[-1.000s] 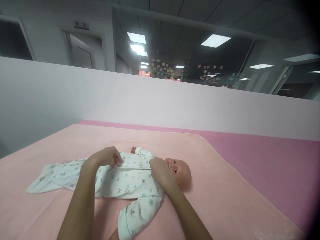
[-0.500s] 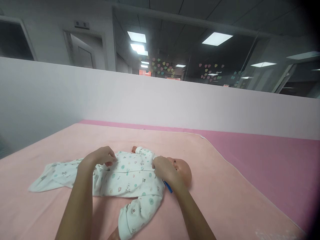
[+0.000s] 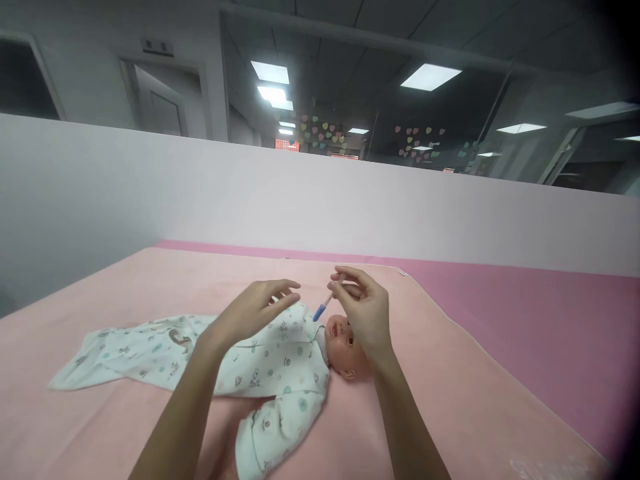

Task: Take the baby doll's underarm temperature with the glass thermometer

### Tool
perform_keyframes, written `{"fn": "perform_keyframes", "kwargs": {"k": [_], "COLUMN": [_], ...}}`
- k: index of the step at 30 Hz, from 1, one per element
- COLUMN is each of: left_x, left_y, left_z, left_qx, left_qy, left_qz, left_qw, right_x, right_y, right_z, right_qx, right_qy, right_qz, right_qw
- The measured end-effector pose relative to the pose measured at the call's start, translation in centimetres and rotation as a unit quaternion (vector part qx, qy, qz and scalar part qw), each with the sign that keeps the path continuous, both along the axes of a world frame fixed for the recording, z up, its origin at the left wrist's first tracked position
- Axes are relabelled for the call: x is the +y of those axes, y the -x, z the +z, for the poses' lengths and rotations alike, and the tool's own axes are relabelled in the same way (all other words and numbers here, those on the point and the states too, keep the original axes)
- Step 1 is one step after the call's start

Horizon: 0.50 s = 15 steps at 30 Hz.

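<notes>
A baby doll (image 3: 343,347) lies on its back with its head to the right, dressed in a white printed sleepsuit (image 3: 273,363). My right hand (image 3: 367,307) is raised over the doll's head, pinching a thin, clear, pen-like stick with a blue end (image 3: 320,311). The blue end slants down to the left, close above the suit's collar. Above the doll's chest, my left hand (image 3: 257,310) holds nothing, its thumb and fingers apart. My right hand covers part of the doll's face, and my left arm hides part of the suit's middle.
A pale pink blanket (image 3: 480,400) lies under the doll, over a darker pink mat (image 3: 550,333) showing at the right and back. A low white wall (image 3: 320,207) stands behind. Beyond it are a door (image 3: 160,107) and glass with heart-shaped stickers.
My right hand has risen from the doll's collar with the blue-ended stick. My left hand has lifted off the suit's waist and moved right, its fingers opening. More of the doll's face shows.
</notes>
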<state>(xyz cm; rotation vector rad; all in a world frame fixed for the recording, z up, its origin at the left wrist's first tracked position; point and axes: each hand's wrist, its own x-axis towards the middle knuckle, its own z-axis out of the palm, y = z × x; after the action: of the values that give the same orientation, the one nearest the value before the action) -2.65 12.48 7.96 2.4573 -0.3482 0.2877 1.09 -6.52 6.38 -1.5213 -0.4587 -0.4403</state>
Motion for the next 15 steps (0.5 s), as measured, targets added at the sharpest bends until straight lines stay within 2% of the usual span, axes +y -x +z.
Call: {"fn": "perform_keyframes", "kwargs": {"k": [4,8,11,15], "left_x": [-2.9,-3.3,-3.0,-2.9], "left_y": [-0.3,-1.0,-1.0,-0.4], "left_z": [-0.4,-0.9,-0.7,-0.4], "left_qx": [-0.077,-0.147,-0.177,-0.216], "left_qy": [-0.008,-0.009,0.033,0.111], "left_qz": [-0.024,-0.012,-0.007,0.01], "left_qw": [0.997,0.989,0.984,0.97], "right_x": [-0.6,-1.0,-1.1,-1.0], "right_y": [-1.0,-1.5,-1.3,-0.9], "right_z": [0.0,0.2,0.5,0.7], "right_qx": [0.028,0.042,0.046,0.049], "right_qy": [-0.141,-0.232,-0.265,-0.267], "right_qz": [0.024,0.043,0.055,0.057], "right_qw": [0.989,0.971,0.961,0.961]}}
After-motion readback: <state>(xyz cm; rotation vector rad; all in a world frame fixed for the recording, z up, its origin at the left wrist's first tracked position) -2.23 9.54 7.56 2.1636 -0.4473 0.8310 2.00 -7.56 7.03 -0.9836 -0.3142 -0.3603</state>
